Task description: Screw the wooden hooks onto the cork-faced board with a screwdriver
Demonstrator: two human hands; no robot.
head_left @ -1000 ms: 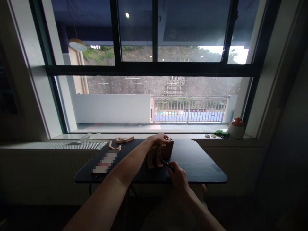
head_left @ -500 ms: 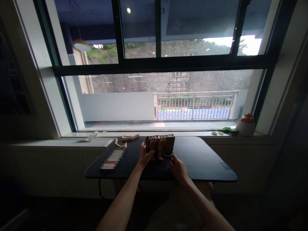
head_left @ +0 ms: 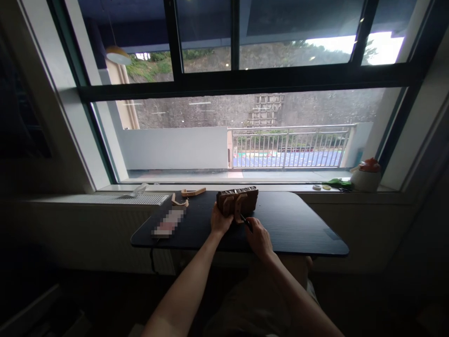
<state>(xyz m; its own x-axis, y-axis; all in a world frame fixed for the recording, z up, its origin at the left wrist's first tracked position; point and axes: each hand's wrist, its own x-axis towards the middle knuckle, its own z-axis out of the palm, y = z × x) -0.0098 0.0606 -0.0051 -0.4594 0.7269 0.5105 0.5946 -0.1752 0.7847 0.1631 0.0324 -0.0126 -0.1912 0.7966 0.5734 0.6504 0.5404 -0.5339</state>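
Note:
A brown box-shaped piece (head_left: 251, 202), perhaps wooden, stands tilted over the dark table, its top edge showing shiny strips. Two curved wooden brackets (head_left: 240, 208) stick out from the face towards me. My left hand (head_left: 220, 223) grips the box from its lower left, with the fingers partly hidden behind it. In my right hand (head_left: 260, 237) is a slim dark tool (head_left: 247, 223), its far end at the foot of the right bracket. Too little of the tool shows to name its exact kind.
The black table (head_left: 301, 229) stands below the window. On its left lie two loose bent wooden pieces (head_left: 193, 192) and a pixelated flat item (head_left: 170, 223). A white pot with an orange top (head_left: 366, 178) and small rings (head_left: 316, 187) sit on the sill; clear plastic (head_left: 139, 190) lies above the radiator.
The view has shifted slightly. My left hand has slid lower on the box, its fingers now more hidden. My right hand keeps the tool at the right bracket, at a steeper slant.

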